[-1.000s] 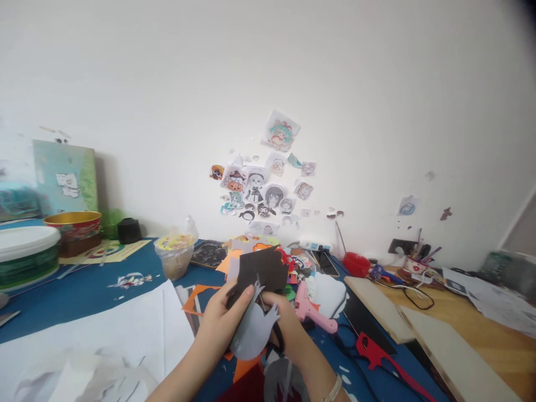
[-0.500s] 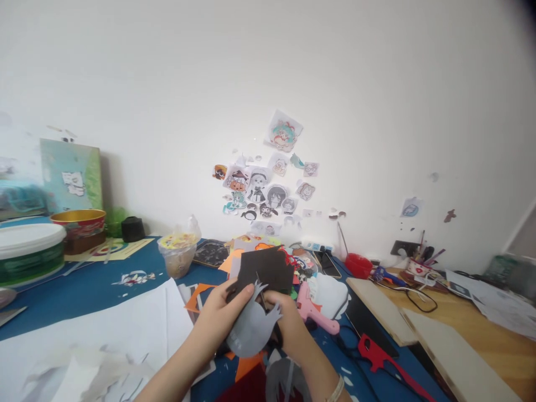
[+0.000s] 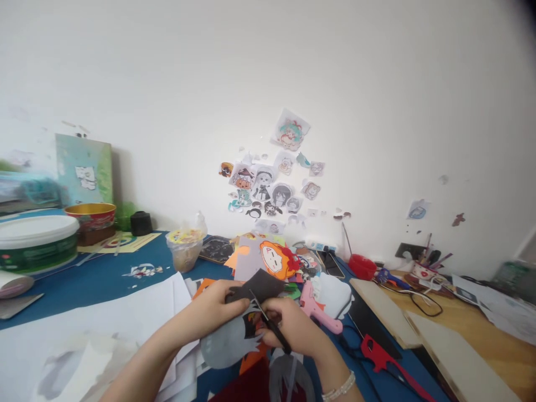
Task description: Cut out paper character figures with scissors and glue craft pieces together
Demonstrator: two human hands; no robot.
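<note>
My left hand [image 3: 218,304] pinches a sheet of black paper [image 3: 264,283] together with a grey paper cutout [image 3: 224,343] that has a jagged, pointed edge. The cutout hangs below the fingers. Dark-handled scissors [image 3: 276,332] are in my right hand [image 3: 295,324], their blades at the near edge of the black paper; the fingers partly hide the handles. Behind the paper lies an orange-haired cartoon face cutout [image 3: 276,259]. Another grey hair-shaped cutout [image 3: 293,379] is below my right wrist.
A pink glue gun [image 3: 318,310] and a red-handled tool [image 3: 389,363] lie to the right, near pale boards [image 3: 452,352]. White paper sheets [image 3: 125,318] cover the left front. A plastic cup [image 3: 184,248], a lidded tub [image 3: 37,243] and a phone [image 3: 330,263] stand or lie farther back.
The black paper has tipped lower and turned, uncovering the orange-haired cutout behind. The grey cutout has swung left and down. My right hand and the scissors now show more plainly; the view shifted slightly.
</note>
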